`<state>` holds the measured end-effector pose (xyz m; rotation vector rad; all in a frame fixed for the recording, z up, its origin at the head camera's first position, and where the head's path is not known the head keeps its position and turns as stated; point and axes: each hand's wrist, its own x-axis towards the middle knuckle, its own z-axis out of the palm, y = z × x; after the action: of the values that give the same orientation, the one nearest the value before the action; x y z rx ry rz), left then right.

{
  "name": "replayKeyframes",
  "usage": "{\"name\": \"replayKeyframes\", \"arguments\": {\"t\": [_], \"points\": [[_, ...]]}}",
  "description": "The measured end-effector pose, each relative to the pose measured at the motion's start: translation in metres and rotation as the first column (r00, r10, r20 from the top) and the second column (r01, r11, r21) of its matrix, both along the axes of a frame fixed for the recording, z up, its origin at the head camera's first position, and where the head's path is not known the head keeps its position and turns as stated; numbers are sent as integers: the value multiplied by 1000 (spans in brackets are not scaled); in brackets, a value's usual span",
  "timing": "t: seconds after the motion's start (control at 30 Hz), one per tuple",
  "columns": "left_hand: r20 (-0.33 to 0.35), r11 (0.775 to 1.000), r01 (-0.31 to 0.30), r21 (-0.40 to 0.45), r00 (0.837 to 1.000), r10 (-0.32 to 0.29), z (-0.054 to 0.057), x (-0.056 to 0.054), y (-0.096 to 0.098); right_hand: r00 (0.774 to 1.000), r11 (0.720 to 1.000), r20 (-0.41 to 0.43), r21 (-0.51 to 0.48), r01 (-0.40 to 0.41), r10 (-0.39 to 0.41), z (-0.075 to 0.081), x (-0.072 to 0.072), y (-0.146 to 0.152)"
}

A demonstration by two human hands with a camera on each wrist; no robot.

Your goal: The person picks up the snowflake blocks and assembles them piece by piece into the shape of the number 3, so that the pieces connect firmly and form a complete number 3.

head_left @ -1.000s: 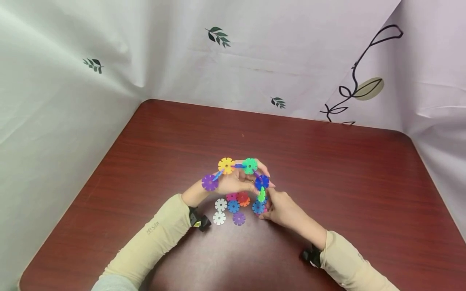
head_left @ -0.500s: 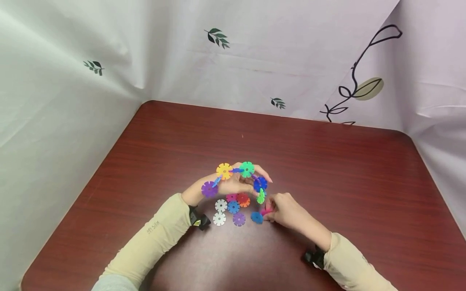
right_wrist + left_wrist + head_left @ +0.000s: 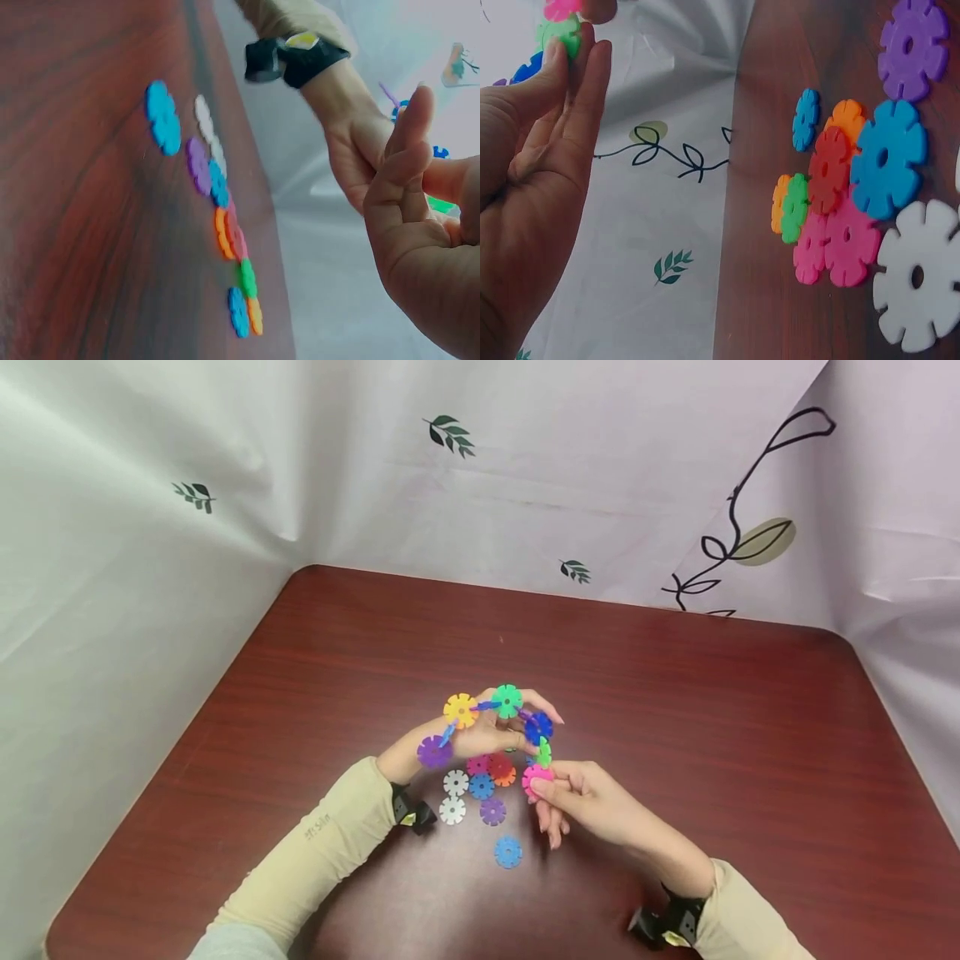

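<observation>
A curved chain of notched plastic snowflake discs arches in front of my left hand [image 3: 480, 739]. It runs from a purple disc [image 3: 433, 752] through a yellow disc [image 3: 461, 713] and a green disc [image 3: 507, 703] to a dark blue disc [image 3: 538, 727]. My left thumb and fingers pinch the light green disc [image 3: 561, 34] at the chain's end. With thumb and index finger my right hand [image 3: 600, 802] pinches a pink disc [image 3: 536, 779], its edge right at the light green one. In the right wrist view, my right fingers hide the pink disc.
Below the hands, loose discs lie on the dark red table [image 3: 375, 635]: two white discs [image 3: 452, 810], a purple disc [image 3: 913, 49], a blue disc [image 3: 889, 161], a red disc [image 3: 829, 171] and several others. One blue disc [image 3: 508, 852] lies closer to me. Printed cloth [image 3: 487, 485] hangs around the table.
My right hand has let go of a blue disc, which now lies on the table nearer me. It has turned and raised the pink disc to the light green disc. My left hand barely moved.
</observation>
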<state>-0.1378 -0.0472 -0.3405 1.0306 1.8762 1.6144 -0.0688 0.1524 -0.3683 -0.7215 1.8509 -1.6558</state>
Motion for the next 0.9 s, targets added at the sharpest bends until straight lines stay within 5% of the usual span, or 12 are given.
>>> {"name": "replayKeyframes", "arguments": {"t": [0.2, 0.43, 0.6, 0.73, 0.9], "points": [[43, 998, -58, 34, 997, 57, 3, 2, -1, 1000, 999, 1, -29, 13, -13, 2, 2, 1], [140, 998, -23, 55, 990, 15, 3, 3, -2, 997, 997, -30, -16, 77, -78, 2, 2, 1], [54, 997, -43, 67, 998, 39, 0, -1, 1, 987, 982, 19, -101, 162, -161, 4, 6, -3], [52, 992, -16, 129, 999, 10, -10, -8, 3, 967, 958, 90, -141, 249, -238, 6, 11, -10], [21, 989, 59, 136, 998, -62, -4, -9, -3, 982, 981, 31, -47, 188, -187, -3, 8, -13]]}}
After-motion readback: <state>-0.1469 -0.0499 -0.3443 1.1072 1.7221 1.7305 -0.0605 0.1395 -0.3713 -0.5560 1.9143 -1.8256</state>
